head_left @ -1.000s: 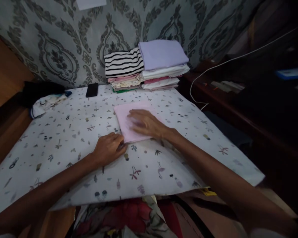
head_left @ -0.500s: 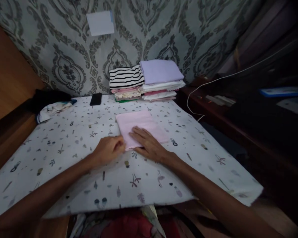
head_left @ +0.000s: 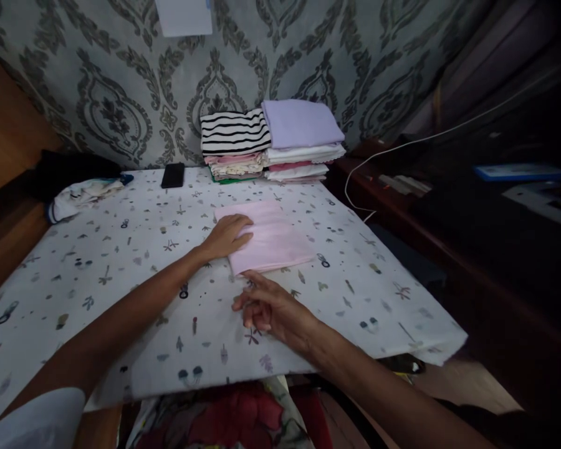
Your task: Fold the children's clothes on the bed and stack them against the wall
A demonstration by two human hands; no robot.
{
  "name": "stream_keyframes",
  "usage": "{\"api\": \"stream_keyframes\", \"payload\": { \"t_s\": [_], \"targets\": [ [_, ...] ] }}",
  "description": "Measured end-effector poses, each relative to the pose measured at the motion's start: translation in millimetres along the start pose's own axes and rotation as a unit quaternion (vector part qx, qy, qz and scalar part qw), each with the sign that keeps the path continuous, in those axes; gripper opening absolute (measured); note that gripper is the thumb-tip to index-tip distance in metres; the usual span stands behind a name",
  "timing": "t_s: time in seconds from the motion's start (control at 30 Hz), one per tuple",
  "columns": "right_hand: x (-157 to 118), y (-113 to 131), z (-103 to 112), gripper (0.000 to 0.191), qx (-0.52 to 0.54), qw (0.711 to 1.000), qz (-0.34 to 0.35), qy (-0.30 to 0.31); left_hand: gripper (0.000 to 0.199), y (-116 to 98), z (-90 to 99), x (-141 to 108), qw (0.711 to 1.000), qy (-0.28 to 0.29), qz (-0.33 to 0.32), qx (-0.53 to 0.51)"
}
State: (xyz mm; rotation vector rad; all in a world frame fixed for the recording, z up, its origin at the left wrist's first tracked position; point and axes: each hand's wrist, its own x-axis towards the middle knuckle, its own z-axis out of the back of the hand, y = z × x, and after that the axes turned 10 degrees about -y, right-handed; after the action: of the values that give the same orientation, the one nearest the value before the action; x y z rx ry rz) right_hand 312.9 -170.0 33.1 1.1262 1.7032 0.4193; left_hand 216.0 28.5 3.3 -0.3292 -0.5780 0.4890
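Note:
A folded pale pink cloth (head_left: 275, 234) lies flat on the patterned white sheet (head_left: 135, 299) that covers the table. My left hand (head_left: 229, 235) rests on the cloth's left side, palm down, with the thumb apart from the fingers. My right hand (head_left: 273, 308) is just in front of the cloth's near edge, turned partly palm up. Its fingers are loosely bent and apart, and one fingertip is close to the near left corner. Whether that fingertip touches the cloth I cannot tell. Nothing shows in the right hand.
Two stacks of folded clothes stand at the back, one topped by a striped cloth (head_left: 236, 132), the other by a lilac cloth (head_left: 303, 123). A black phone (head_left: 172, 175) and a crumpled white garment (head_left: 81, 198) lie left. A white cable (head_left: 402, 142) hangs at right.
My left hand has moved from the cloth's near left corner up onto its left side and opened. My right hand has come off the cloth toward me. The view has tilted slightly down.

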Motion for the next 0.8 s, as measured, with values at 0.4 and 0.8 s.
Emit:
{"api": "stream_keyframes", "payload": {
  "t_s": [0.4, 0.8],
  "targets": [
    [-14, 5, -6, 0.065, -0.052, 0.991, -0.105, 0.066, 0.030, 0, 0.5, -3, 1.000, -0.018, -0.010, -0.002],
    [59, 81, 81, 0.046, -0.577, 0.672, 0.354, -0.300, 0.039, 17, 36.8, -2, 0.867, -0.190, 0.421, -0.190]
  ]
}}
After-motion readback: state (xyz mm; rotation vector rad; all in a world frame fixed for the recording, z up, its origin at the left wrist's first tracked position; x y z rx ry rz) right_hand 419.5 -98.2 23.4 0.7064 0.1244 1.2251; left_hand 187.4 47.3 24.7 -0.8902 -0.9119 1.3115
